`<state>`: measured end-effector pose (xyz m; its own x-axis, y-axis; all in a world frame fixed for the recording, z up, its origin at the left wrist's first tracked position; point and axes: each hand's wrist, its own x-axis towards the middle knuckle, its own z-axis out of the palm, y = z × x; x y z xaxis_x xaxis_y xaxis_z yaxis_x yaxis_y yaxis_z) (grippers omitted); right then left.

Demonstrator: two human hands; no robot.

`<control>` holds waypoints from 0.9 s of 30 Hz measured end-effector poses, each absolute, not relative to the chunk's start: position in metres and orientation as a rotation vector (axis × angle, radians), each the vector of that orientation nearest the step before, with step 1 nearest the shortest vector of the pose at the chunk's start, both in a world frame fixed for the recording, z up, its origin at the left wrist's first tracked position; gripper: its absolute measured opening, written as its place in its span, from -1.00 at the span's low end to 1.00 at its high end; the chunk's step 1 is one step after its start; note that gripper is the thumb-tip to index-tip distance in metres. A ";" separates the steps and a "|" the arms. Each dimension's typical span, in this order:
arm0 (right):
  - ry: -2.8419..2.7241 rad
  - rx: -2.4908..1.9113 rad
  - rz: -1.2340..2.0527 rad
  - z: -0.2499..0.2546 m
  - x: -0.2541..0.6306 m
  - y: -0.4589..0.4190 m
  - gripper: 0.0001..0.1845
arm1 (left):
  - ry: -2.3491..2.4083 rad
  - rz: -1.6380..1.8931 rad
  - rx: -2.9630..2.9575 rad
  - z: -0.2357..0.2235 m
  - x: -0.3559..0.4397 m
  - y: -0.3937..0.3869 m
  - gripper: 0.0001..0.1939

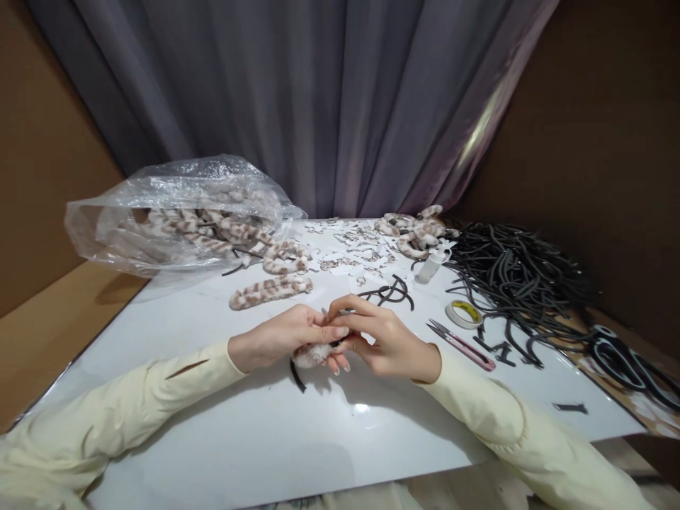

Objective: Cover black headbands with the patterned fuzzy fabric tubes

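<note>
Over the middle of the white table, my left hand (287,334) is closed around a small fluffy white-and-brown plush piece (311,356). My right hand (393,341) meets it from the other side, thumb and fingers pinched on the same piece. Fingers hide most of the plush, and the exact spot being gripped cannot be made out. A black strip (297,377) hangs below the plush by my left fingers. Just beyond my left hand lies a longer striped plush tube (270,291). Black cord pieces (390,290) rest behind my right hand.
A clear plastic bag (122,219) of plush pieces stands at back left. Paper scraps (345,258) and more plush (422,230) lie at the back. To the right are a small bottle (433,265), tape roll (463,315), thread snips (461,345), black cords (515,265) and scissors (627,361).
</note>
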<state>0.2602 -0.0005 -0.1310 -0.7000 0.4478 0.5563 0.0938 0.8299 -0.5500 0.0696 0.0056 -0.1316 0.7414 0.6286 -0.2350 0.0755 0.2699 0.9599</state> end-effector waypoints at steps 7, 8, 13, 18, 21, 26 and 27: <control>-2.201 -0.532 0.700 -0.130 0.258 0.000 -0.76 | 0.656 0.377 1.311 -0.125 0.067 0.009 -0.63; -2.196 -0.533 0.713 -0.131 0.258 0.000 -0.79 | 0.659 0.363 1.322 -0.124 0.067 0.009 -0.63; -2.223 -0.494 0.670 -0.133 0.259 0.001 -0.85 | 0.649 0.283 1.369 -0.123 0.066 0.009 -0.54; -2.298 -0.446 0.667 -0.131 0.259 0.001 -0.83 | 0.731 0.262 1.477 -0.125 0.069 0.007 -0.53; -2.309 -0.428 0.683 -0.130 0.259 0.003 -0.85 | 0.731 0.293 1.472 -0.124 0.070 0.007 -0.61; -2.169 -0.563 0.766 -0.132 0.262 0.007 -0.81 | 0.668 0.411 1.375 -0.123 0.068 0.010 -0.71; -2.133 -0.595 0.768 -0.133 0.262 0.007 -0.80 | 0.666 0.423 1.361 -0.124 0.068 0.011 -0.71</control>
